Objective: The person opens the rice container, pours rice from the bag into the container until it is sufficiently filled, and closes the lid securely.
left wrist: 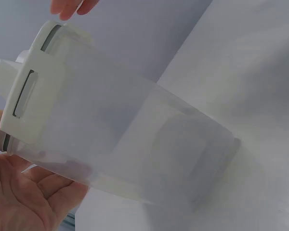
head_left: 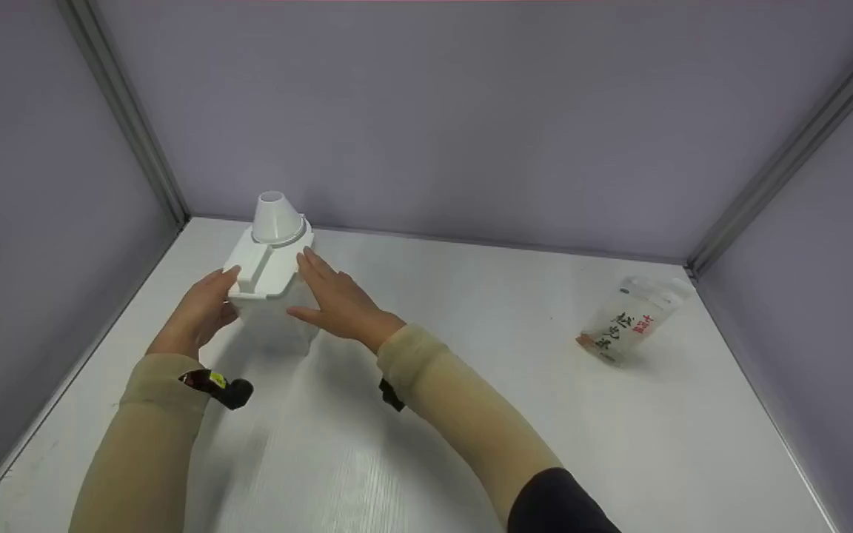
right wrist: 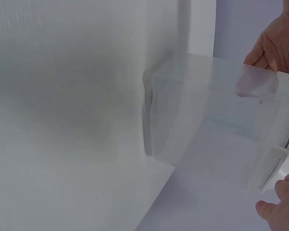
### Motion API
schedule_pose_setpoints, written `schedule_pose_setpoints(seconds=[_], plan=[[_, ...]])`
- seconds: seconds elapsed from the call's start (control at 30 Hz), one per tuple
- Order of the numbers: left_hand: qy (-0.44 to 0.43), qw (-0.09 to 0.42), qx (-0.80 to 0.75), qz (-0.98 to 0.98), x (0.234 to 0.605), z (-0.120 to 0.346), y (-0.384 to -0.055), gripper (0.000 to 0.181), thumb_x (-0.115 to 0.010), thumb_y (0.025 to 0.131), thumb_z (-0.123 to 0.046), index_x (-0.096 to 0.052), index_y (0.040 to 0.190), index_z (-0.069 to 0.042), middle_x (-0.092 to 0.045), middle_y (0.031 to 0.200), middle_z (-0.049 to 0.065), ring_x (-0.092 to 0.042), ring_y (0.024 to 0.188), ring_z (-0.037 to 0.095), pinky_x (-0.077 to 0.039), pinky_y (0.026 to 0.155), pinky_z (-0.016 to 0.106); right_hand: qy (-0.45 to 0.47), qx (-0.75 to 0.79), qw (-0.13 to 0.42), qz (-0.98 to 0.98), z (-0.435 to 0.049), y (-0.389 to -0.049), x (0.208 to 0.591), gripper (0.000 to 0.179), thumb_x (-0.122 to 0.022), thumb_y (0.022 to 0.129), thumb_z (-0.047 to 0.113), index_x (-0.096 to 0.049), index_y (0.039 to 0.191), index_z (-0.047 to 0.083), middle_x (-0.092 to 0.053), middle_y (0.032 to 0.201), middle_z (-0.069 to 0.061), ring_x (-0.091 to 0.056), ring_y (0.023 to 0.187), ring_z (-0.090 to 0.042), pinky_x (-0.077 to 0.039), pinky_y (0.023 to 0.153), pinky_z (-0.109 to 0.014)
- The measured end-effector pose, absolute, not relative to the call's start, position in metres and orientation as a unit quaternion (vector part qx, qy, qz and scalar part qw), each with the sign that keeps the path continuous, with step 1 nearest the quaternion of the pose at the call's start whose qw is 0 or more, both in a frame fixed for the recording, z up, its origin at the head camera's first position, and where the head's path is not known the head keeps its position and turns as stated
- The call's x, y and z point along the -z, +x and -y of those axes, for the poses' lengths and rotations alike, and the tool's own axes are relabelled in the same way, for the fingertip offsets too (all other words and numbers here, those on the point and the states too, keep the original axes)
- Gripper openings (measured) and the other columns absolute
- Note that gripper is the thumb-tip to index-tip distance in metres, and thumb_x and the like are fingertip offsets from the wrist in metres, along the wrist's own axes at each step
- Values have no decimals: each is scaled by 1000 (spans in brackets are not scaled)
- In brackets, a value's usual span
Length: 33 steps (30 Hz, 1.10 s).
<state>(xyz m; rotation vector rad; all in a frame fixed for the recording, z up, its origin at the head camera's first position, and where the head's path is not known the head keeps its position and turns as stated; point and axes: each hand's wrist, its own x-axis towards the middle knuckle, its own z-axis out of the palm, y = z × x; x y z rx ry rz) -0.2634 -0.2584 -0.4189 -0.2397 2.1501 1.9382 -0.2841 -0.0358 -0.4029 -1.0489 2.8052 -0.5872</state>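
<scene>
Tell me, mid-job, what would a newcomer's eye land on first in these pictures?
Probably the tall, clear plastic container near the far-left corner of the white table, its white plastic lid topped by a white tapering cone. The bare left hand and bare right hand flank it. Next comes the translucent packet with black and red lettering, toward the table's right edge.

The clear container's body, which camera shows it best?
The left wrist view: the body looms largest, running out from the white lid. The right wrist view shows it smaller, its lid cropped. The head view looks from above, leaving it faint below the lid.
</scene>
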Motion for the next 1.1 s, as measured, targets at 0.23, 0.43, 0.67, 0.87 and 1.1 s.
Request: schedule_pose_setpoints(seconds=[0.23, 0.43, 0.67, 0.87, 1.1], plan=[[-76, 123, -631, -762, 417, 246, -266, 86, -37, 95, -53, 12, 147, -5, -11, 150, 27, -23, 134, 41, -23, 108, 44, -346, 113, 8, -932, 48, -285, 402, 83, -49, 91, 54, -13, 150, 8, -9, 155, -9, -9, 141, -20, -23, 109, -37], [-78, 125, -613, -776, 417, 242, -264, 86, -36, 95, -55, 11, 147, -5, -12, 150, 27, -25, 133, 42, -24, 108, 44, -314, 63, 5, -947, 51, -285, 407, 84, -44, 90, 58, -15, 149, 6, -4, 154, -15, -6, 141, -25, -24, 109, -40], [-75, 124, -612, -777, 418, 248, -260, 90, -39, 91, -61, 3, 149, -6, -19, 149, 27, -30, 131, 41, -26, 107, 44, -324, 53, -10, -945, 52, -286, 406, 80, -49, 91, 52, -19, 148, 6, -12, 154, -15, -10, 141, -25, -22, 109, -31], [-74, 137, -613, -775, 419, 250, -256, 93, -40, 89, -64, 0, 149, -6, -21, 149, 25, -32, 131, 39, -27, 107, 43, -334, 55, -14, -941, 49, -284, 407, 78, -50, 91, 50, -20, 148, 6, -13, 154, -14, -11, 141, -25, -24, 108, -31], [-50, 161, -610, -774, 419, 250, -255, 91, -41, 89, -64, -9, 149, -3, -23, 148, 23, -34, 130, 38, -28, 106, 43, -337, 64, -6, -939, 41, -284, 408, 78, -51, 91, 50, -18, 149, 8, -9, 155, -12, -7, 141, -23, -27, 107, -29]])
